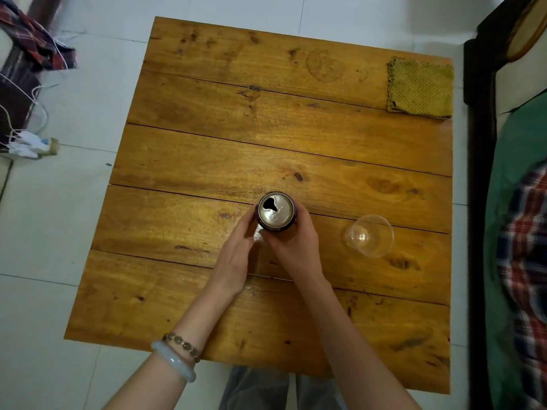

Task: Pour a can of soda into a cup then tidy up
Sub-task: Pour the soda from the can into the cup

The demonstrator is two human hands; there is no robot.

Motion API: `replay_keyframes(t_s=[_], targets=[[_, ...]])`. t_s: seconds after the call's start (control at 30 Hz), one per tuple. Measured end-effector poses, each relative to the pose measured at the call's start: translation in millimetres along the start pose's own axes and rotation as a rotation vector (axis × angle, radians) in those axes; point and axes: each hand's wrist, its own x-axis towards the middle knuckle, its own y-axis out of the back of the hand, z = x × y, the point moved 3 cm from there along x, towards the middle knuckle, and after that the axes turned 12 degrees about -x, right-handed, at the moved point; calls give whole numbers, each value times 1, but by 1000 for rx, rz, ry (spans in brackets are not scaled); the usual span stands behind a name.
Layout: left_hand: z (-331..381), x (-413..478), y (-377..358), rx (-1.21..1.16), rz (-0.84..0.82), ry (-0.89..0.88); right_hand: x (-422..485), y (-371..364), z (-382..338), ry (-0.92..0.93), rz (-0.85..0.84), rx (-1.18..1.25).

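can (276,209) upright on table (207,161), middle near part, mouth open, long axis vertical. right hand (296,247) wrapped round its near-right side, clamped on it. left hand (236,255) against can's left side, fingers fairly straight, touching only. cup (369,235) clear, empty, upright, right of can, apart. right hand nearer cup; pour likely tips rightward. cloth (420,87) far right corner.
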Motion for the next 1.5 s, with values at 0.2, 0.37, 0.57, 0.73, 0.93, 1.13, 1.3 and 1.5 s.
replay_keyframes(t_s=[0.2, 0.37, 0.57, 0.73, 0.93, 1.13, 1.3, 1.5], targets=[[-3, -10, -6, -111, 66, -19, 8, 10, -13, 131, -87, -105], [12, -21, 4, -106, 129, -84, 6, 19, -35, 227, -110, -72], [63, -45, 13, -6, 90, -250, 1, 48, -75, 374, -173, -36], [108, -71, -4, 51, 48, -362, -12, 94, -107, 415, -207, -7], [142, -94, -62, -103, -14, -451, -31, 171, -119, 454, -150, -24], [142, -97, -135, -460, -124, -376, -41, 245, -90, 509, -84, -128], [114, -94, -190, -584, -110, -278, -44, 281, -46, 480, -116, -210], [67, -85, -236, -781, -69, -123, -44, 295, 10, 350, -170, -250]])
